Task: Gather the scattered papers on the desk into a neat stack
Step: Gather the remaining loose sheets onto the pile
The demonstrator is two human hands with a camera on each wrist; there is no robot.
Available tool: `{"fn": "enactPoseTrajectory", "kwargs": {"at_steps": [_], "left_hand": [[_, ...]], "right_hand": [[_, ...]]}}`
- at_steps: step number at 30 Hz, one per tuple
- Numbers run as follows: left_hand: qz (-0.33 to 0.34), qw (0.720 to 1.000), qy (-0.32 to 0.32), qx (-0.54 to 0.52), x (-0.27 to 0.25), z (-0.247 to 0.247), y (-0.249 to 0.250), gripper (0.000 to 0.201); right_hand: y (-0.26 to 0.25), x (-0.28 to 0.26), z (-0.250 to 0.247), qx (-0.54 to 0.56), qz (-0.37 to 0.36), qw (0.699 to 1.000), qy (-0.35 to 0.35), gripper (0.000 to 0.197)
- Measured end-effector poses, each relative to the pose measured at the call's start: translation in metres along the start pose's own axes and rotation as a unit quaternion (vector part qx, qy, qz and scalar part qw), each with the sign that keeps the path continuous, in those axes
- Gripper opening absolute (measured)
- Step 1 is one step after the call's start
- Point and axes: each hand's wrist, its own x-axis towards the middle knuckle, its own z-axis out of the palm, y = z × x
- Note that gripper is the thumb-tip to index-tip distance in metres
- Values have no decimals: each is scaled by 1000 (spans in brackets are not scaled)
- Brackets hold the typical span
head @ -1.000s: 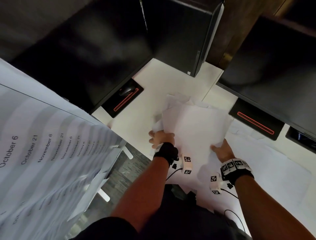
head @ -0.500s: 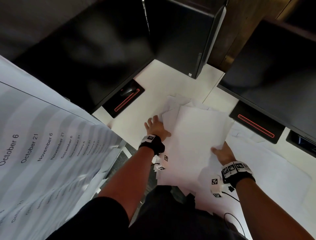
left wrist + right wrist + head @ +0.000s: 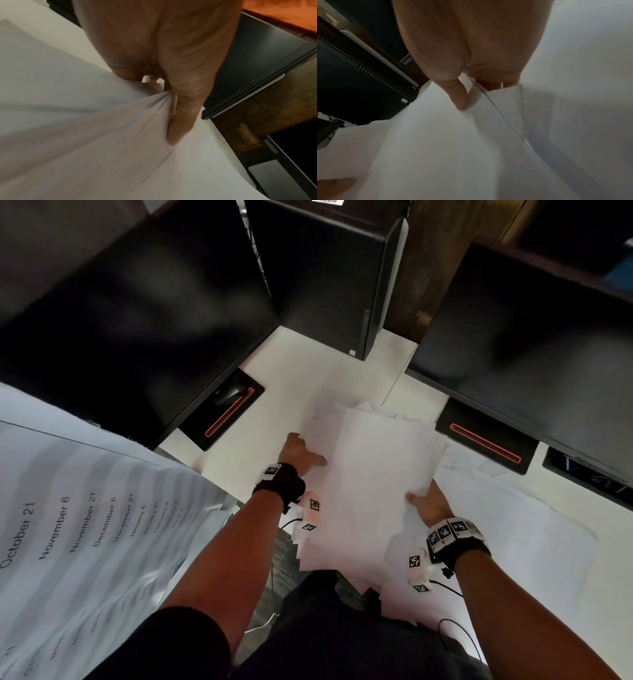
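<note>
A loose bundle of white papers (image 3: 373, 474) is held just above the white desk (image 3: 274, 378), its sheets fanned out and uneven at the far end. My left hand (image 3: 301, 453) grips the bundle's left edge. In the left wrist view the thumb (image 3: 181, 121) lies on top and the paper (image 3: 102, 121) bunches into the crook of that hand (image 3: 164, 94). My right hand (image 3: 428, 503) holds the near right edge. The right wrist view shows its thumb (image 3: 458, 97) pressed on the sheets (image 3: 453, 148), with the fingers hidden under them.
More white sheets (image 3: 513, 525) lie spread on the desk to the right. Two dark monitors (image 3: 137, 320) (image 3: 531, 354) with red-lined bases flank a black computer tower (image 3: 325, 275) at the back. A large printed sheet of dates (image 3: 85, 525) fills the left.
My left hand has let go of the bundle's near left corner and slid farther up its left edge, where it grips again. The right hand has kept its hold.
</note>
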Motion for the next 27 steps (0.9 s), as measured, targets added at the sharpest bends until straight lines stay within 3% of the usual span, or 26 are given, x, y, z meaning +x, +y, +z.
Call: {"fn": "enactPoseTrajectory", "kwargs": {"at_steps": [4,6,9,12,15,17,18,20,22,24,25,27], "left_hand": [[10,998,-18,57,1,-2,-3,61],[59,989,5,137,0,-2,2,62],[176,933,43,312,-6,0,14,70],[205,894,34,397,-1,0,19,83],[234,867,39,439,-2,5,23,75],[220,886,18,408,-2,6,26,78],[195,912,2,362,1,4,23,78],[125,972,-45,195,13,-2,12,80],[52,997,-65,-3,13,-2,1,64],[28,988,-96,-114,-2,0,-4,30],[25,985,-102,-135,-9,2,-8,28],[18,975,-115,-188,-16,6,-15,41]], "right_hand": [[7,3,-2,20,20,999,24,61],[15,4,-5,41,27,998,41,73],[27,8,-9,52,29,997,42,80],[29,6,-8,69,27,997,14,77],[25,-1,-10,67,13,998,-1,73],[24,-4,-10,50,6,999,-8,70],[25,-5,-10,49,2,999,-14,70],[27,-7,-12,62,0,997,-35,63],[30,-12,-21,72,-5,997,-26,46],[41,-17,-36,82,-12,995,62,33],[52,-19,-46,72,5,989,131,32],[82,-23,-69,32,99,959,265,42]]}}
